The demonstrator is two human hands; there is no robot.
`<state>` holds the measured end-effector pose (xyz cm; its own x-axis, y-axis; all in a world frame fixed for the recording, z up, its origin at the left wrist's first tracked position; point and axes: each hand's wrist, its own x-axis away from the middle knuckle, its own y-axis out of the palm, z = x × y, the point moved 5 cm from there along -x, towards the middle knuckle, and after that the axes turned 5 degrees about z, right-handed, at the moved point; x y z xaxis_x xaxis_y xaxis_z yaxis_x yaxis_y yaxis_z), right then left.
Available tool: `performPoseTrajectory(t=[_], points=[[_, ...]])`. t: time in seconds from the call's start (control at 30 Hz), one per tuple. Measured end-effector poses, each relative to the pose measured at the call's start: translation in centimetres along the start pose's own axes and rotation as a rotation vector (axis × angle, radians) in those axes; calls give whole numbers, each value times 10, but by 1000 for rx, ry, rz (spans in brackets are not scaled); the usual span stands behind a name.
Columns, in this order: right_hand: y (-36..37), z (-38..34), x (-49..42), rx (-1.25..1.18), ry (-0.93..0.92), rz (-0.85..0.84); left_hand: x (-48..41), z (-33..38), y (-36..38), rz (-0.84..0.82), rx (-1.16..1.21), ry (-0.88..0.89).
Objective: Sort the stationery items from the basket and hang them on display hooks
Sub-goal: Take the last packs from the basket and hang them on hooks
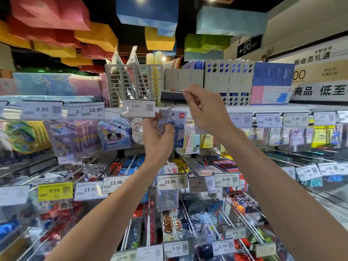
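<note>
The left hand (pixel 158 136) holds a blue carded pack (pixel 178 129), fingers clamped on it, just below the tip of a display hook (pixel 172 105). The right hand (pixel 205 110) pinches a dark price-tag flap (pixel 171 97) above that hook between thumb and forefinger.

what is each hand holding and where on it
The left hand grips a blue card pack by its lower left edge. The right hand pinches the right end of a dark price-tag flap.
</note>
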<state>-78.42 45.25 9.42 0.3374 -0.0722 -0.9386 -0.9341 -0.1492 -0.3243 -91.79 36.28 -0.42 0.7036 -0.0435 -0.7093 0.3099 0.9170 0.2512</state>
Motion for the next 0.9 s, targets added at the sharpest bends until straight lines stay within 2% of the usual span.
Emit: performPoseTrajectory(t=[0.2, 0.33, 0.5, 0.7, 0.9], points=[[-1, -1, 0, 5, -5, -2, -7, -1, 2, 80, -54, -51], [0, -1, 0, 4, -5, 3, -13, -8, 2, 57, -145, -45], [1, 0, 1, -11, 1, 23, -28, -27, 2, 95, -190, -158], [1, 0, 5, -53, -3, 27, -35, -51, 10, 58, -293, -337], [0, 4, 11, -60, -23, 18, -41, -59, 11, 52, -365, -333]])
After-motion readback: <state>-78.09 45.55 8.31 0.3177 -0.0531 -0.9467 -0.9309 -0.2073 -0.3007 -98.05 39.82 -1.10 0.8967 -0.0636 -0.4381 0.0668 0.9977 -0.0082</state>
